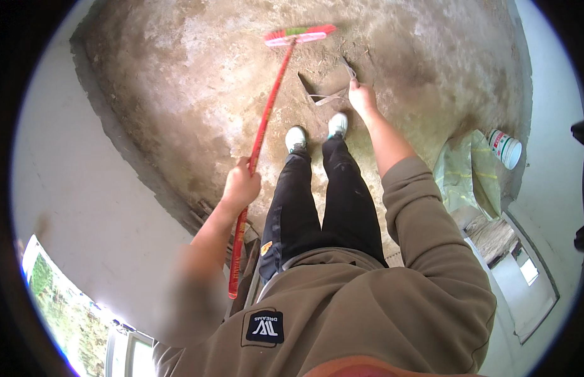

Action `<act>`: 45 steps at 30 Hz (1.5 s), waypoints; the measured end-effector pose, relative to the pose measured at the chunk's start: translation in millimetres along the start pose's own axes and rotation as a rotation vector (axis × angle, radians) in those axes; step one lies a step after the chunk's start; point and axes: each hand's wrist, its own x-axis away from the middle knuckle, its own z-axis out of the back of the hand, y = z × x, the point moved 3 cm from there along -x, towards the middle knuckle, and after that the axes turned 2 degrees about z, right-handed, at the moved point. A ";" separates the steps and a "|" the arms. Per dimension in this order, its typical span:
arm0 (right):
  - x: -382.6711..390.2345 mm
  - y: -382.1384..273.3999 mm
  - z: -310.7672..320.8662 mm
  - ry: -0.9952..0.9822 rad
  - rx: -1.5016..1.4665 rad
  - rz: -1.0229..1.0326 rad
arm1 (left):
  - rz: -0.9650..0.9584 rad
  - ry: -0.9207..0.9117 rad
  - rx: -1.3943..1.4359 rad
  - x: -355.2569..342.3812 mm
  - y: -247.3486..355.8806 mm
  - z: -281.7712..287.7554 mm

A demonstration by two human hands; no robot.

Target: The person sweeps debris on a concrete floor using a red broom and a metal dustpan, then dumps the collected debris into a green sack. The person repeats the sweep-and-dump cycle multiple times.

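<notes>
A broom (267,116) with a long red handle slants from beside my left hip up to the floor ahead. My left hand (242,186) is wrapped round the middle of its handle. The broom's head, with red and green bristles, rests on the floor just beyond a dustpan (330,98), slightly to its left. This dustpan has upright side walls and a dusty inside close to the floor's colour. My right hand (362,99) is closed at its right rear, gripping what looks like its handle. Both my shoes stand just behind the pan.
Dirt and small debris lie on the stained, rough floor (179,81). At the right, a pale woven sack (467,179) stands beside a white bucket (506,149) lying tilted near the wall. Wooden boards (245,276) lean by the left wall (110,207). A window is at the lower left.
</notes>
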 end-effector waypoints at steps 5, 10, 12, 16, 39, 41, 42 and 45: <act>8.8 -25.2 13.6 -0.022 0.072 0.021 | -0.019 0.141 -0.069 -44.7 -17.6 9.0; 24.3 -22.8 21.2 0.291 -0.158 0.162 | 0.320 -0.176 0.652 -136.9 -2.2 -41.6; 43.2 -8.8 26.5 0.314 -0.264 0.145 | 0.376 -0.169 0.858 -166.6 14.1 -65.2; 138.5 -17.0 40.1 0.334 -0.432 0.729 | 0.464 -0.117 1.234 -204.9 44.3 -101.3; 236.9 -102.4 145.2 -0.957 -2.191 -0.702 | -0.630 0.446 0.102 -217.5 159.6 -148.8; 242.1 -107.8 148.0 -0.957 -2.172 -0.685 | -0.716 0.400 0.094 -207.3 165.5 -146.7; 245.2 -110.4 150.0 -0.967 -2.165 -0.664 | -0.680 0.341 0.058 -205.1 167.3 -144.9; 250.7 -119.6 155.9 -1.034 -2.220 -0.603 | -0.732 0.246 0.048 -193.7 177.5 -139.3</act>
